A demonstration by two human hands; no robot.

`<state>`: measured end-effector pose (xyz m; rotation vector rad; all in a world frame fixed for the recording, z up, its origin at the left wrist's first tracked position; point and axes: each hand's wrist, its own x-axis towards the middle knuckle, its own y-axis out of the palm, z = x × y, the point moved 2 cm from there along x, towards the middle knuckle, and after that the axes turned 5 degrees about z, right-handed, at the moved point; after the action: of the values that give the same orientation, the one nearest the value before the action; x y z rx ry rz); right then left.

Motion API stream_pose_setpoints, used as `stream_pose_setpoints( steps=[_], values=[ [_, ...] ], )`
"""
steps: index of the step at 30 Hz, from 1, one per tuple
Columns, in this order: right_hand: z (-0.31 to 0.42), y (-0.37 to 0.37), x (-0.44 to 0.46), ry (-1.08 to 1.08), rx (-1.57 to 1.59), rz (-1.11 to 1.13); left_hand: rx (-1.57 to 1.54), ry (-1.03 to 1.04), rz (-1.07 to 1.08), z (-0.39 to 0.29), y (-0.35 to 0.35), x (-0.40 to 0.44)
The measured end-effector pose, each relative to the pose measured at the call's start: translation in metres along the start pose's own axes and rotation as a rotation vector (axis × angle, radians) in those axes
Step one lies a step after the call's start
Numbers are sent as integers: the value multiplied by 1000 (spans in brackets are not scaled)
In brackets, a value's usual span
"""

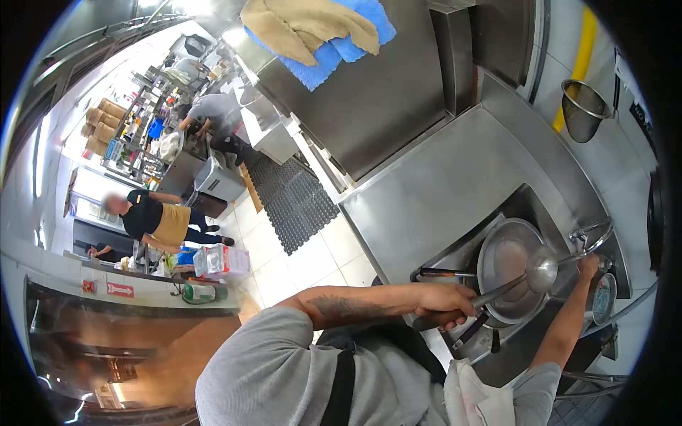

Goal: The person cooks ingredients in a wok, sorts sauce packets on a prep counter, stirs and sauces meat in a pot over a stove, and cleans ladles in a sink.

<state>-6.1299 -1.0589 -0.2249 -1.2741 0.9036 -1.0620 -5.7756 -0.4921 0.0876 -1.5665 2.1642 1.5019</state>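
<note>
My left hand (pixel 449 307) is wrapped round the handle of a large metal ladle (pixel 506 290). The ladle's round bowl hangs over a wide metal pan (pixel 490 245) in the sink. Beside that bowl, the spout of a faucet (pixel 593 240) ends. My right hand (pixel 588 265) is closed at the spout, its fingers partly hidden. Dark-handled utensils (pixel 470 331) stick out by the pan under my left hand. Another dark handle (pixel 442 272) lies at the sink's far side. Close to my right forearm sits a round metal container (pixel 604 298).
A steel counter (pixel 433 192) adjoins the sink. A mesh strainer (pixel 585 113) hangs on the wall. Tan and blue cloths (pixel 305 28) lie on a steel unit. A person in a tan apron (pixel 167 220) and another in grey (pixel 217 110) stand across the floor near a black mat (pixel 280 195).
</note>
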Motion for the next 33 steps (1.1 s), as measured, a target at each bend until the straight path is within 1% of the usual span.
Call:
stream_pose_setpoints(
  steps=[2,3,5,8,9,10,12,13,14,15,16,17,18,19,20,21,23,24,26,29,31,33],
  values=[
    [-24,33,23,-259,-196,43,-2,4,2,4,-1,1],
    [-38,51,33,-258,-202,43,-16,4,6,4,0,1],
    [-43,64,36,-246,282,40,-28,28,2,7,2,-1],
    [-31,60,31,16,540,85,-45,46,14,11,4,-2],
    [-27,57,28,-57,450,38,-45,39,21,11,5,-3],
    [-12,40,17,-144,190,34,-53,51,3,11,6,-6],
    [21,5,-5,-305,-351,-58,-76,60,-52,13,7,-8],
    [39,-17,-21,-187,-308,-7,-86,42,-77,17,7,-7],
    [62,-46,-41,20,-170,30,-45,29,-51,14,10,-9],
    [66,-49,-45,1,-152,42,-50,26,-100,26,4,-2],
    [67,-50,-48,-19,-133,55,-73,-23,-61,17,12,-8],
    [66,-42,-37,60,-109,73,-59,-23,-45,17,12,-6],
    [71,-47,-40,94,-28,69,-84,-29,-17,13,18,-9],
    [75,-54,-44,128,53,62,-68,-24,-41,15,18,-8],
    [75,-49,-41,144,-35,63,-63,-60,-12,16,22,-6],
    [62,-26,-27,83,-74,16,-67,-31,-14,13,22,-6],
    [56,-15,-28,28,-117,-23,-73,12,-20,10,21,-8],
    [66,-34,-35,182,186,41,-71,3,-14,9,22,-8],
    [74,-40,-41,338,490,104,-64,0,-39,9,22,-9],
    [78,-43,-44,418,519,-12,-103,-3,-28,13,18,-10],
    [95,-72,-58,343,234,-23,-104,-2,-29,15,18,-11],
    [98,-82,-61,315,211,-2,-99,2,-23,15,18,-11]
  ],
)
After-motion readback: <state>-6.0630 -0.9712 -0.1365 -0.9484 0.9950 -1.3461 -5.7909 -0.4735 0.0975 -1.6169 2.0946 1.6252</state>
